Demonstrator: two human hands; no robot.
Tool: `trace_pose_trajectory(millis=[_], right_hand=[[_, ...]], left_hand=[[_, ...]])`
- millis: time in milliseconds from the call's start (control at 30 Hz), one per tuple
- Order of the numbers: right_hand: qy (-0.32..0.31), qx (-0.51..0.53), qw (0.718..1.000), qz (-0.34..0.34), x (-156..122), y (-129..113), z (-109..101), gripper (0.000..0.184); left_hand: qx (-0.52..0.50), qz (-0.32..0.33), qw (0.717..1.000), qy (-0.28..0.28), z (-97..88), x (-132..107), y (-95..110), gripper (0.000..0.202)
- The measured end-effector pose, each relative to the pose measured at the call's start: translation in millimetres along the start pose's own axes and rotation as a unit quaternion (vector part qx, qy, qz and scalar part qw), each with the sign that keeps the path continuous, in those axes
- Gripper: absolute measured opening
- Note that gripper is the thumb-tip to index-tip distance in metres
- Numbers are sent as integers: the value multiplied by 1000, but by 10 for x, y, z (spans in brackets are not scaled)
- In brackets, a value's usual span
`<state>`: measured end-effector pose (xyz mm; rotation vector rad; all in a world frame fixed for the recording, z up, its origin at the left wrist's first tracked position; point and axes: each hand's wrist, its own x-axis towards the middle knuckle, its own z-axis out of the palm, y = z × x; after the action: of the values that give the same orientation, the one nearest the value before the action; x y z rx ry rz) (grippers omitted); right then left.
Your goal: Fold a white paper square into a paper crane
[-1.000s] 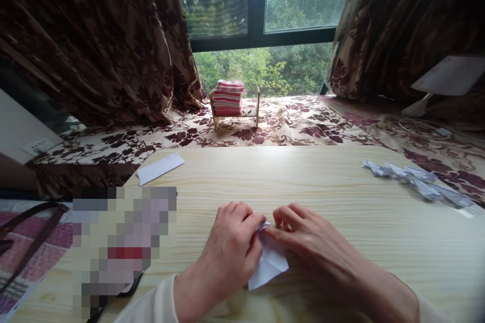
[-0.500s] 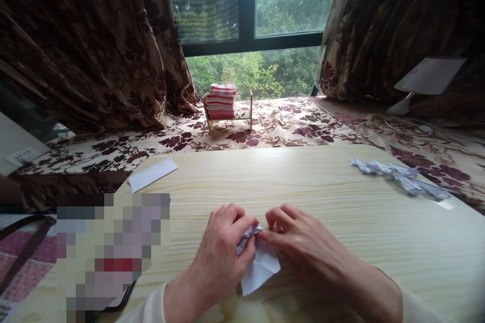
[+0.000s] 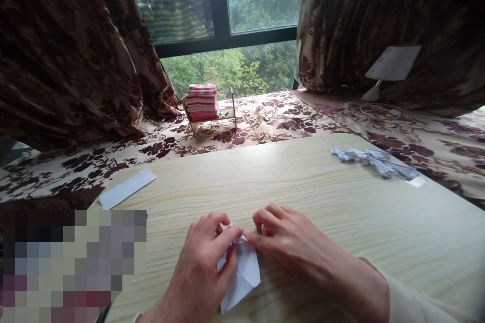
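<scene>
A small folded piece of white paper [image 3: 244,272] lies on the light wooden table [image 3: 303,192] close to me. My left hand [image 3: 200,267] curls over its left side, with thumb and fingers pinching the top corner. From the right, my right hand [image 3: 295,247] presses closed fingertips onto the same corner. Both hands meet at the paper's upper tip, and part of the sheet is hidden under the left palm.
A strip of white paper [image 3: 127,187] lies at the table's far left. Several folded paper pieces [image 3: 373,159] sit in a row at the far right. Behind the table, on a flowered cloth, stand a small wooden rack with striped fabric [image 3: 204,102] and a white lamp [image 3: 390,68].
The camera view has swung right and down, so everything sits further left in the picture. Both hands keep their pinch on the paper's top corner, working the fold slightly.
</scene>
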<state>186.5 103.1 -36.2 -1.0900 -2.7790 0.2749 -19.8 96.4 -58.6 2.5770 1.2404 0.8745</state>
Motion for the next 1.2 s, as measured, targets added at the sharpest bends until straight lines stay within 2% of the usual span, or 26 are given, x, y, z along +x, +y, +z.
trace_pose_trajectory(millis=[100, 233, 433, 633, 800, 967, 1067, 1200], right_hand=[[-9, 5, 1000, 12, 8, -11, -23, 18], [-2, 8, 1000, 17, 13, -10, -26, 16], [8, 3, 1000, 19, 7, -4, 14, 14], [-16, 23, 999, 21, 4, -24, -52, 13], [8, 43, 999, 15, -2, 4, -39, 14], [7, 46, 999, 22, -6, 1, -40, 16], [6, 43, 999, 20, -10, -10, -52, 16], [27, 30, 999, 11, -14, -8, -11, 19]], left_hand=[[32, 40, 999, 9, -1, 8, -7, 26], [63, 62, 996, 18, -14, 4, -12, 27], [77, 62, 995, 23, -19, -15, -9, 29], [72, 66, 995, 14, -15, -29, -24, 29], [66, 63, 996, 16, -33, -25, -18, 26], [58, 60, 996, 29, -28, 1, 11, 25], [37, 30, 998, 41, -22, -8, 31, 23], [-35, -69, 997, 19, -78, -53, 29, 26]])
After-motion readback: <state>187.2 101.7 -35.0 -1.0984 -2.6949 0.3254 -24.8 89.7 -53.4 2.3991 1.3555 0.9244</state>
